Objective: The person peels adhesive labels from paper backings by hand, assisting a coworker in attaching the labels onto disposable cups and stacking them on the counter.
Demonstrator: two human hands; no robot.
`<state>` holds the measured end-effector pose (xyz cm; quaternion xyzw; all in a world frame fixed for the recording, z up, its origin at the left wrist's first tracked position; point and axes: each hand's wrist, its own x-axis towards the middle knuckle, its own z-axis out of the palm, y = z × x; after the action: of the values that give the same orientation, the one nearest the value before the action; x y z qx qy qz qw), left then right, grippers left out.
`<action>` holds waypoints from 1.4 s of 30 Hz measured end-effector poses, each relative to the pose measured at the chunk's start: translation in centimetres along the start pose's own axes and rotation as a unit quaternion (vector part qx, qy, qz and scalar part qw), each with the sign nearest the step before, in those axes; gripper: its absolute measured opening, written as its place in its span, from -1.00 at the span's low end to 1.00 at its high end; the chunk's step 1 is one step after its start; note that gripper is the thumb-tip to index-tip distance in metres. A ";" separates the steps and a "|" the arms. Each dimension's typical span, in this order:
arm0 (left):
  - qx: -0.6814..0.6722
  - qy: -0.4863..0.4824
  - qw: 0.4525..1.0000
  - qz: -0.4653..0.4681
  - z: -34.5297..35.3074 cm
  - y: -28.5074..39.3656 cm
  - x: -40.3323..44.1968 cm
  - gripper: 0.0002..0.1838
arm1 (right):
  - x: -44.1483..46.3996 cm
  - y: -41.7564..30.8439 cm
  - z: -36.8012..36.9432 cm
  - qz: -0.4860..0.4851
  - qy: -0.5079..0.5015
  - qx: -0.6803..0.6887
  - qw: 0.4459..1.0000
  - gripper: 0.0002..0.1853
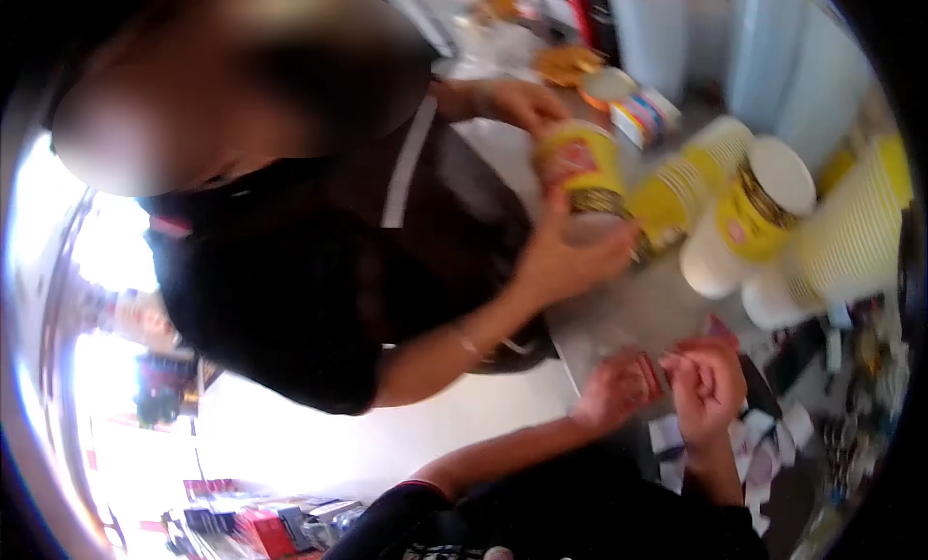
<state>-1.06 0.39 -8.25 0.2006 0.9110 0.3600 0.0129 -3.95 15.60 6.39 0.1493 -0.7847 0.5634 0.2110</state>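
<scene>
Near the corner of the grey table (619, 318), my left hand (619, 391) has its fingers curled together. A small reddish edge shows at its fingertips, too blurred to name. Just right of it, my right hand (708, 386) is closed with the fingers bent inward, and a small pink-red piece (717, 330) shows behind its top. Whether that hand grips this piece is unclear. The two hands are close together, with a narrow gap between them.
A person (319, 241) in dark clothes on the left holds a yellow cup (582, 168) in both hands. Stacked yellow and white cups (841, 241) lie across the table's right side. A white box (646, 115) is behind, and paper pieces (764, 454) are below my right hand.
</scene>
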 end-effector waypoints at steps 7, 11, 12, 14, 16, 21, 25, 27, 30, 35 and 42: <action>-0.007 0.003 0.998 -0.060 -0.3 -0.8 0.1 -0.28 | 0.0 -0.3 1.0 0.020 0.009 0.088 0.996 -0.85; -0.085 -0.036 0.995 -0.032 -2.5 0.6 1.1 -0.39 | -0.1 1.0 1.0 0.009 0.006 0.065 0.998 -0.82; -0.106 -0.046 0.993 -0.028 -3.1 1.1 1.1 -0.41 | -0.3 1.4 1.1 0.008 0.006 0.071 0.997 -0.82; -0.124 -0.057 0.990 -0.020 -3.2 0.8 0.9 -0.44 | -0.5 1.9 1.1 0.004 0.008 0.033 0.999 -0.83; -0.059 0.012 0.998 -0.008 -0.9 -0.6 0.2 -0.37 | -0.5 2.0 1.1 0.009 0.005 0.015 1.000 -0.82; -0.089 0.031 0.995 -0.028 -0.9 -0.1 -0.5 -0.32 | -1.0 1.8 1.5 0.088 0.034 0.092 0.991 -0.81; -0.271 -0.038 0.958 -0.085 -1.3 0.7 -0.6 -0.36 | -0.7 1.4 1.1 0.036 0.008 0.083 0.996 -0.81; -0.293 -0.037 0.950 -0.097 -2.1 1.6 -0.6 -0.38 | -0.8 1.7 1.4 0.032 0.011 0.097 0.995 -0.81; -0.279 -0.014 0.954 -0.110 -4.3 4.0 -0.1 -0.39 | -0.6 1.5 1.4 0.027 0.008 0.112 0.993 -0.80; -0.220 0.000 0.971 -0.098 -4.5 4.0 -0.3 -0.46 | -0.4 1.2 1.8 0.017 0.032 0.105 0.994 -0.83; 0.664 0.086 0.452 0.589 -18.8 8.1 7.3 -0.79 | 0.5 -0.1 1.6 -0.024 0.039 0.033 0.998 -0.82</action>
<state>-8.06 -3.75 11.89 0.6051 0.5339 -0.4174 -0.4179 -4.58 14.08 6.34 0.1527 -0.7528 0.5894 0.2502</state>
